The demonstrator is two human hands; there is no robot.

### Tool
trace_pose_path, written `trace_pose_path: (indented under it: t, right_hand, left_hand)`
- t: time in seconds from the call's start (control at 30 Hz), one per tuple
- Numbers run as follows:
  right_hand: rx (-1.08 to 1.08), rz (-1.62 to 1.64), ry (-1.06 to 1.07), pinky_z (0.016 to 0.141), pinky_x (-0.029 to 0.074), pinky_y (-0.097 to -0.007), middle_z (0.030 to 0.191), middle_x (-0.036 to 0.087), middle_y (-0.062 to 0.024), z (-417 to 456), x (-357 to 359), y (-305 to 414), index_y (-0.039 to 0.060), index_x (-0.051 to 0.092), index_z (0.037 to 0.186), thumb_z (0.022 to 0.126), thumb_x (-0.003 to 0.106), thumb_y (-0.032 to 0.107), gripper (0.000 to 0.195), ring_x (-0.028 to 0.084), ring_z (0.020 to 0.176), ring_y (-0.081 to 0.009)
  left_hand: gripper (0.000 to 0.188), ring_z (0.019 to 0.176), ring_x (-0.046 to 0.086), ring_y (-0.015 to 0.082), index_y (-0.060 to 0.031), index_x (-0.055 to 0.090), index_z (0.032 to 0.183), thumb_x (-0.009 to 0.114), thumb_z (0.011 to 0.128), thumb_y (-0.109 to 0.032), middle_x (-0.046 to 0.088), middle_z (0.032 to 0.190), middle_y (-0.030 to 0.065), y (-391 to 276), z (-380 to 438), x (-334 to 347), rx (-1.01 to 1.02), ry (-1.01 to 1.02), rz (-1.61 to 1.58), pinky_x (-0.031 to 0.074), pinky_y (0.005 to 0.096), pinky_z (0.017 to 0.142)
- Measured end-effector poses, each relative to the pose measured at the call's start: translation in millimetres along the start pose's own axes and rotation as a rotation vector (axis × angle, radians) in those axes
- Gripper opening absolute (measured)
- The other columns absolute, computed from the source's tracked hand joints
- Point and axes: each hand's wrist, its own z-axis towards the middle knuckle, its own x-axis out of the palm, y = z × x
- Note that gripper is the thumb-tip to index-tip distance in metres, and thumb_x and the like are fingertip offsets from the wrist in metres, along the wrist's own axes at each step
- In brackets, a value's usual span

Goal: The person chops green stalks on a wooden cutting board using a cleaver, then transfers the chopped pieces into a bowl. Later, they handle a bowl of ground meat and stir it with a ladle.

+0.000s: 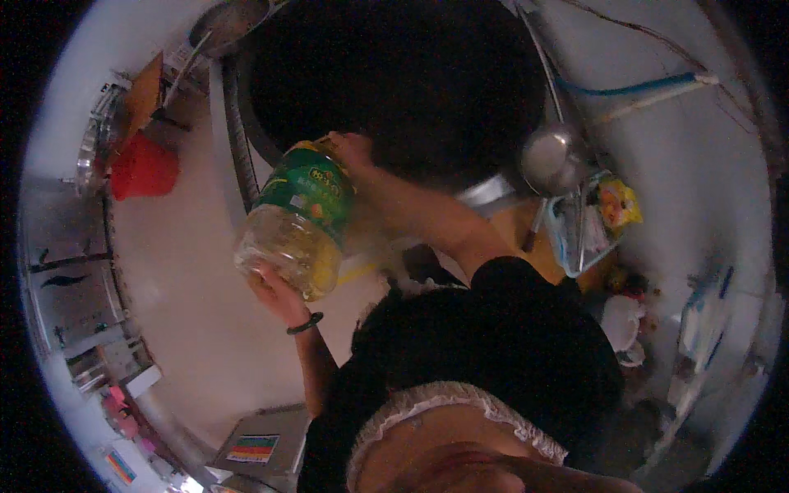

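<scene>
A large clear plastic bottle (296,215) with a green label and some yellowish liquid inside is tilted beside a big dark wok (394,80). My right hand (351,151) grips its upper end, at the wok's near rim. Under the bottle's base, my left hand (274,289), with a dark bracelet at the wrist, supports it from below. The upper end of the bottle is partly hidden by my right hand. Inside the wok it is too dark to make out any contents.
Right of the wok lie a metal ladle (548,159) and a plastic basket (573,262) with a yellow packet (619,203). A metal strainer or pan (228,28) is at the top left. A red container or bag (145,166) stands across the floor (185,277).
</scene>
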Motion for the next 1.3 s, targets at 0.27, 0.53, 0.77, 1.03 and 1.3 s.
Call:
trace_pose_path:
  t: [0.27, 0.53, 0.77, 1.03, 1.3]
  right_hand:
    - [-0.574, -0.294, -0.13, 0.065, 0.047, -0.0439, 0.081, 0.068, -0.0118, 197.9, -12.8, 120.1, 0.006, 0.066, 0.083, 0.085, 0.058, 0.046, 0.041, 0.062, 0.07, -0.0278]
    - [-0.678, -0.904, -0.197, 0.078, 0.052, -0.0486, 0.097, 0.065, -0.0172, 274.6, -169.9, 175.0, 0.0041, 0.055, 0.123, 0.098, 0.049, 0.028, 0.036, 0.064, 0.085, -0.0339]
    - [-0.349, -0.482, -0.394, 0.07, 0.05, -0.0421, 0.09, 0.068, -0.013, 190.8, -305.4, 84.3, 0.0082, 0.064, 0.101, 0.091, 0.053, 0.041, 0.037, 0.064, 0.077, -0.0303]
    - [0.124, 0.169, -0.03, 0.079, 0.051, -0.0434, 0.101, 0.067, -0.0083, 33.5, -211.3, -20.1, 0.008, 0.063, 0.109, 0.091, 0.053, 0.041, 0.039, 0.064, 0.09, -0.0243]
    - [-0.186, -0.247, 0.184, 0.07, 0.05, -0.0416, 0.088, 0.066, -0.0106, 33.4, -56.4, 80.1, 0.006, 0.063, 0.101, 0.088, 0.055, 0.042, 0.039, 0.062, 0.077, -0.023]
  left_hand:
    - [0.031, 0.089, 0.051, 0.016, -0.0001, 0.053, 0.103, 0.048, 0.099, -0.031, 0.055, 0.094, 0.0067, -53.0, 97.7, 154.4, 0.299, 0.199, -0.263, 0.042, 0.0291, 0.081]
    - [0.028, 0.091, 0.052, 0.0174, -0.0022, 0.055, 0.097, 0.051, 0.098, -0.03, 0.057, 0.097, 0.0079, -56.0, 128.1, 303.6, 0.629, 0.198, -0.084, 0.041, 0.0331, 0.085]
    - [0.028, 0.085, 0.062, 0.0241, -0.0047, 0.056, 0.1, 0.056, 0.094, -0.032, 0.065, 0.093, 0.0111, -71.5, 49.8, 310.1, 0.274, 0.435, -0.217, 0.047, 0.0342, 0.078]
    - [0.036, 0.089, 0.064, 0.0294, -0.0044, 0.057, 0.109, 0.058, 0.092, -0.036, 0.066, 0.103, 0.0092, -125.8, 0.1, 167.2, 0.471, 0.443, 0.565, 0.052, 0.0395, 0.071]
    - [0.035, 0.08, 0.066, 0.0275, 0.0003, 0.058, 0.108, 0.06, 0.091, -0.031, 0.065, 0.091, 0.0155, -94.1, 46.6, 69.0, 0.683, 0.013, 0.352, 0.051, 0.0362, 0.067]
